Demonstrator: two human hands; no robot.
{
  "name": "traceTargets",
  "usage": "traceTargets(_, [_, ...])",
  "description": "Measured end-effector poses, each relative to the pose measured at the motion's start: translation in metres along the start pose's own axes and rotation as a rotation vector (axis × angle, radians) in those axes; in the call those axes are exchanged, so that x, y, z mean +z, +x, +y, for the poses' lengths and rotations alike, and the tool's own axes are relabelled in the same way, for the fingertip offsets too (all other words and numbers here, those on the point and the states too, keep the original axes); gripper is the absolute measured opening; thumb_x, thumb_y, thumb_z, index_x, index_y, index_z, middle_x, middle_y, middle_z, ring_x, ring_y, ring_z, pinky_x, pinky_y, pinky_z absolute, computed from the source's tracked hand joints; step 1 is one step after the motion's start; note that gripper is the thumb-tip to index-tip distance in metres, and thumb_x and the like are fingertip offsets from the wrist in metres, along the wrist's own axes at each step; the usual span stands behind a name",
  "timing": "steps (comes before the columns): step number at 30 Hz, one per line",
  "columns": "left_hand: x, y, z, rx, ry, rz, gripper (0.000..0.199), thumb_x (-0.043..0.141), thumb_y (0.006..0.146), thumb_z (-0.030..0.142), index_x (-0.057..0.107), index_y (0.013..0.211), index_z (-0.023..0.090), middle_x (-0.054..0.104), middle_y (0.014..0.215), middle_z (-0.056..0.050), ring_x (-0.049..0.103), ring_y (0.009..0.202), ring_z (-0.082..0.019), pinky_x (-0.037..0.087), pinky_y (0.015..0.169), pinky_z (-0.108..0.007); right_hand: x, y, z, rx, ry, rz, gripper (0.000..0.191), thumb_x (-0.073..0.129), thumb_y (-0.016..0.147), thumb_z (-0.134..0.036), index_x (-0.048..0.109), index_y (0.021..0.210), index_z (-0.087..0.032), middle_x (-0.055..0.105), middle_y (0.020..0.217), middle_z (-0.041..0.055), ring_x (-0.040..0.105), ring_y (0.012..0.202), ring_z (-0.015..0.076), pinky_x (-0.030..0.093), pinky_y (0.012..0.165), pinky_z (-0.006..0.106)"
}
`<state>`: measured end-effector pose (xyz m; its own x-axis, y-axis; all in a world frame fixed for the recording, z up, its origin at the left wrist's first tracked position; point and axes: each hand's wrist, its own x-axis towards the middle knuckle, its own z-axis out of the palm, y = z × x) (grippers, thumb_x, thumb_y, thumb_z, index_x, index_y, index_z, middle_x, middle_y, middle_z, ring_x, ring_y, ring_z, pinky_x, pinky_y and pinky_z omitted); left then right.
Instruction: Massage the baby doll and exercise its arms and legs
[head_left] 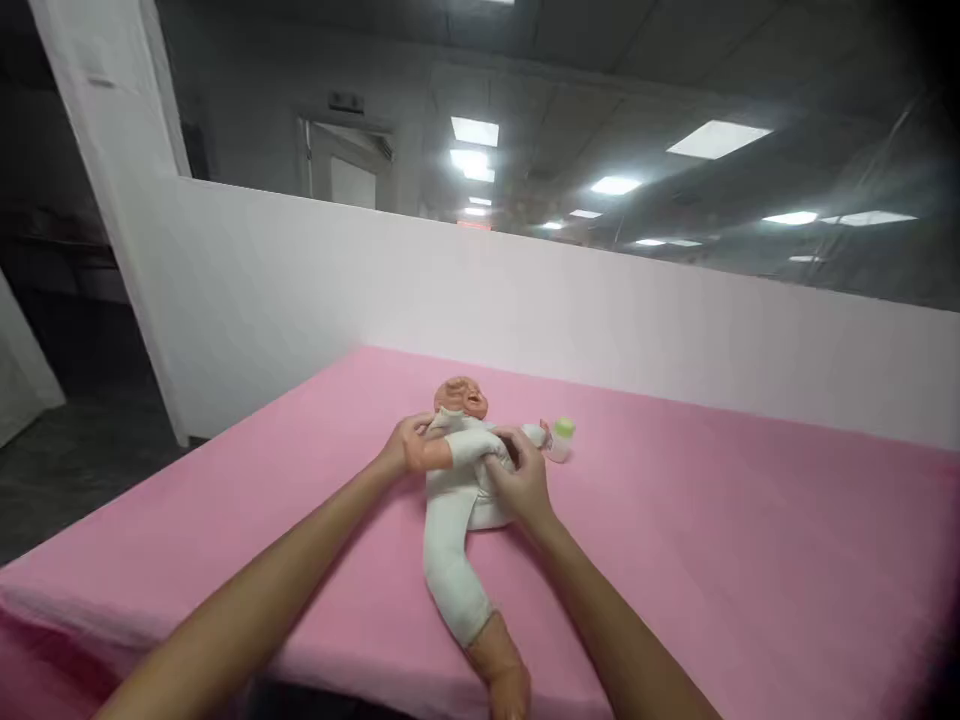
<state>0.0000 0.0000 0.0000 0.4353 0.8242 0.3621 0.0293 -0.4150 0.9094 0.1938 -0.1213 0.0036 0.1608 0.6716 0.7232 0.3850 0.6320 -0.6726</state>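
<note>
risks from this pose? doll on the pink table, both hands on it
1. The doll's leg hangs past the near edge of the pink table; a tug on the white garment could drag the doll off.
2. The small green-capped bottle stands right beside the doll's far arm; the right hand could knock it over.
3. The left hand holds near the doll's arm, so pulling may twist it.

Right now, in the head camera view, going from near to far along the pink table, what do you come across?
Doll's bare foot at the near table edge → white-clothed leg → right hand and left hand on the doll's body → doll's head → white partition wall behind the pink table.
</note>
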Motion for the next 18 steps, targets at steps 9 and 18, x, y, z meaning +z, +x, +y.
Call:
traceTargets(9, [-0.0072, -0.0036, -0.0067, 0.145, 0.072, -0.02, 0.041, 0.073, 0.074, 0.048, 0.078, 0.093, 0.012, 0.073, 0.093, -0.01, 0.065, 0.091, -0.028, 0.05, 0.076, -0.032, 0.0025, -0.0011, 0.0044, -0.027, -0.013, -0.005, 0.029, 0.062, 0.083, -0.019, 0.07, 0.111, -0.021, 0.072, 0.11, 0.0059, 0.065, 0.105, 0.0236, 0.05, 0.096, 0.039])
traceTargets(18, [-0.0105, -0.0081, -0.003, 0.063, 0.123, 0.011, 0.047, 0.059, 0.089, 0.055, 0.072, 0.104, 0.012, 0.07, 0.092, -0.008, 0.061, 0.083, -0.022, 0.047, 0.07, -0.029, 0.0077, -0.0026, 0.0065, -0.012, 0.01, -0.042, 0.027, 0.062, 0.076, -0.014, 0.07, 0.102, -0.021, 0.071, 0.102, 0.0039, 0.065, 0.099, 0.0224, 0.051, 0.091, 0.036])
